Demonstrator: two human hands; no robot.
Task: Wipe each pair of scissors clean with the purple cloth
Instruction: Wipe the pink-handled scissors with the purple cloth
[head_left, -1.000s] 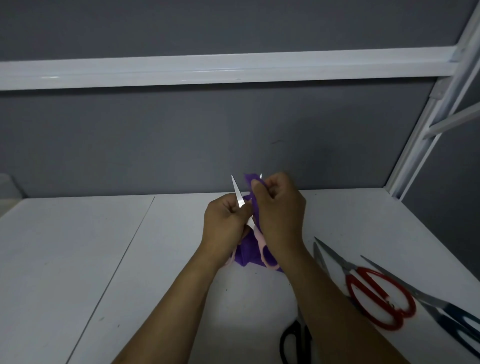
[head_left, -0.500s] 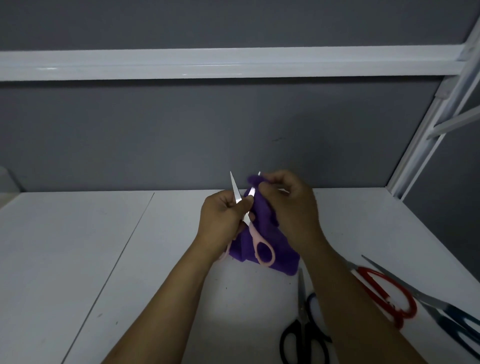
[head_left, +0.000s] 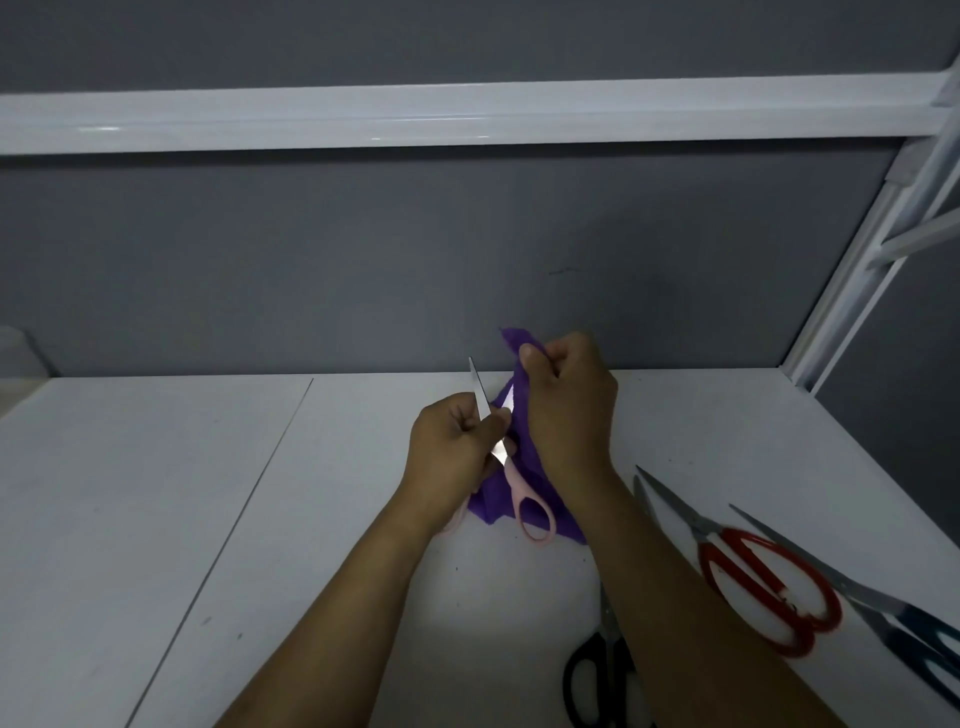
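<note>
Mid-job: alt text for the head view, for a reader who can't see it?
The left hand grips open pink scissors above a white table while the right hand pinches the purple cloth over one blade. Red scissors, black scissors and blue scissors lie on the table to the right.

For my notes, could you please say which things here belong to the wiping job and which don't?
Job: pink scissors, purple cloth, red scissors, blue scissors, black scissors.
Not the job: white rail, frame post, pale object at far left.
</note>
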